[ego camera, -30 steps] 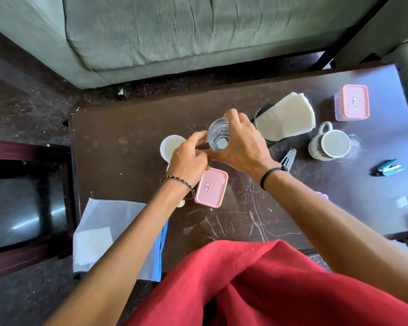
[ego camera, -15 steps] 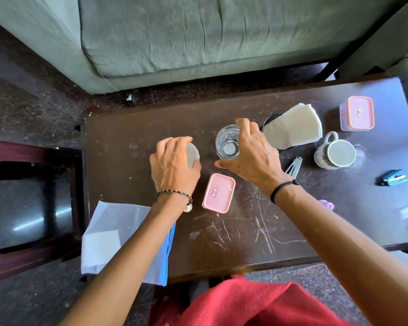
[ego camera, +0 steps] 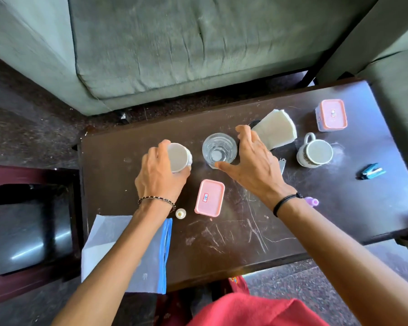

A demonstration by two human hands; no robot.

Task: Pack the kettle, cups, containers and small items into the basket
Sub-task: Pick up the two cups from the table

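My left hand [ego camera: 159, 177] grips a white cup [ego camera: 179, 156] standing on the dark table [ego camera: 233, 234]. To its right a clear glass [ego camera: 219, 149] stands upright. My right hand [ego camera: 252, 165] is spread along the glass's right side, with the thumb tip at its near edge and the fingers fairly straight. A pink-lidded container [ego camera: 209, 198] lies just in front of the two hands. A second pink-lidded container [ego camera: 332, 115] and a white mug [ego camera: 316, 152] stand at the far right. No basket or kettle shows clearly.
Folded white sheets [ego camera: 276, 131] lie behind my right hand. A blue stapler [ego camera: 372, 171], a purple piece [ego camera: 312, 201], a metal clip [ego camera: 282, 164] and a small white cap [ego camera: 180, 213] are scattered about. A plastic zip bag [ego camera: 127, 250] overhangs the near-left corner. A sofa [ego camera: 174, 43] stands beyond.
Both hands were on the glass a second ago. My left hand moved left and took hold of the white cup. My right hand has loosened and spread beside the glass.
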